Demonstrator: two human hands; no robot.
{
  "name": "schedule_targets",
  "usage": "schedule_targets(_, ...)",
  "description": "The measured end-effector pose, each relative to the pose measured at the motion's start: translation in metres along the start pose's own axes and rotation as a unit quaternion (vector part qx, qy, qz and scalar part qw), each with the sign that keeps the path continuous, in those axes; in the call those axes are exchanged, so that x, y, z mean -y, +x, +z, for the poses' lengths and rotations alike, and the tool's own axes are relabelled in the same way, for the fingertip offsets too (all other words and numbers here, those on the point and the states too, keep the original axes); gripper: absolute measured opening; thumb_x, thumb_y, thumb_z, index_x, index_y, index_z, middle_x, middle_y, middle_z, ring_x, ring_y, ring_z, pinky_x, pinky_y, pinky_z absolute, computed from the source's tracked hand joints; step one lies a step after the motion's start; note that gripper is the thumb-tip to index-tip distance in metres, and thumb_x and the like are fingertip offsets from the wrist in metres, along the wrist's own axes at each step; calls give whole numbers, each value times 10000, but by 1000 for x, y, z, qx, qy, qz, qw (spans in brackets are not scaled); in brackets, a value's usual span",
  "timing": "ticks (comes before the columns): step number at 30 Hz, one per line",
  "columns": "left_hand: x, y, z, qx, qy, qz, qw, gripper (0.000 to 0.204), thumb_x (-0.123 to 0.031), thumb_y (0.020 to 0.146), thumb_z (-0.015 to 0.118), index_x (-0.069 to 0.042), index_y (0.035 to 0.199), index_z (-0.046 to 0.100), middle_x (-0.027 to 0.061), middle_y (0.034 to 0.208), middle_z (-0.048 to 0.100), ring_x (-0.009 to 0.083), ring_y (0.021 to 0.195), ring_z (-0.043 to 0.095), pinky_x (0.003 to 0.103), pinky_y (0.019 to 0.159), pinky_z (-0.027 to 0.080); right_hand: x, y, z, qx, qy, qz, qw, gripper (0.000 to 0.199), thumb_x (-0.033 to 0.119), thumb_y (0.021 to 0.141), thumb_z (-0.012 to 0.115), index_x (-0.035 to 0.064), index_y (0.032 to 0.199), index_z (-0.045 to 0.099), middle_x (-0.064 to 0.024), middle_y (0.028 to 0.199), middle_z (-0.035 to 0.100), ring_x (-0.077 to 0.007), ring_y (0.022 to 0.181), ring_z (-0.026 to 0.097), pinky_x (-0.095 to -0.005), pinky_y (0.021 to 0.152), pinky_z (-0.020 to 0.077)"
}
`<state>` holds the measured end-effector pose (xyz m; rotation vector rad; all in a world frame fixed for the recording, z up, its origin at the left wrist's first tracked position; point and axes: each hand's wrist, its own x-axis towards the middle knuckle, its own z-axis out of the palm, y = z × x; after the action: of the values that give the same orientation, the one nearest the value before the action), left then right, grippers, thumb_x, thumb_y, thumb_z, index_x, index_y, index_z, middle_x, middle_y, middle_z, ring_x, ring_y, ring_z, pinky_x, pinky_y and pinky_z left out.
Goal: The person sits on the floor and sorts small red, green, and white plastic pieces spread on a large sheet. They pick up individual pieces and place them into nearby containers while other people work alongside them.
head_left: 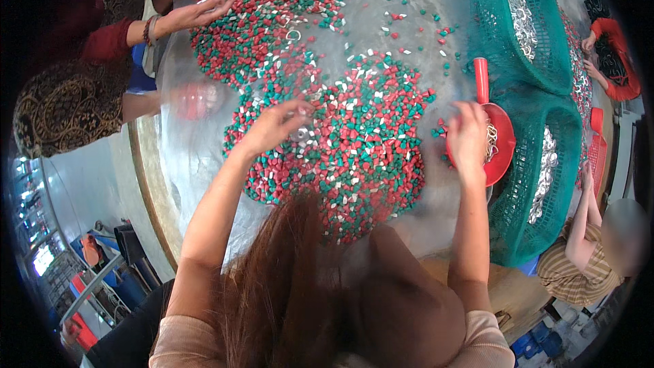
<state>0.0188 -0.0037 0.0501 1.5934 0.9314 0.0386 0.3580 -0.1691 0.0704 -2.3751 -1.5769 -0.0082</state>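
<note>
Looking down on a broad grey worktop with a shiny, sheet-like covering [402,41], in a busy workroom. Along the right, flanked by a far green mesh basket [553,61] and a near green mesh basket [516,184], both loaded with silvery-white pieces [543,180]. Across the middle, spreading into a wide heap of small red, green and white pieces [368,150]. Just beside the near basket, on to a round red pan with a straight handle [505,143], holding pale ring-like pieces [490,142]. Over to the right hand [469,138]: above the pan's left side, with fingers bent and blurred; cannot tell whether grasping anything. Across to the left hand [276,126]: poised over the heap's left part, loosely curled, close to a small silvery piece [303,135]; impossible to tell whether pinched or loose. At upper left, glimpsing a co-worker's braceleted hand [212,10], palm up.
</note>
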Motion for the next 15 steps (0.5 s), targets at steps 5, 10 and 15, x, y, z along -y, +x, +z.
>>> schedule_targets(5,9,-25,-24,-96,-13,-43,994,298,-135,932,492,-46,1215,519,87,1003,666,143,881,646,294,754,505,109,19,45,97,150,-123,976,238,85,739,619,85,977,623,-101,1000,575,-297,965,557,-423,817,470)
schedule_targets(10,25,-32,-33,-176,137,-141,965,351,-228,893,558,-77,1209,538,129,978,665,235,802,680,339,700,521,187,8,102,238,224,-290,900,209,120,757,617,96,964,612,-74,980,551,-273,990,549,-390,802,505)
schedule_targets(15,63,-42,-1,-213,377,67,899,305,-238,792,652,-122,1073,643,91,1037,634,279,987,595,375,815,496,204,10,120,237,151,-340,897,148,194,819,583,103,912,653,-52,963,572,-265,998,552,-383,762,518)
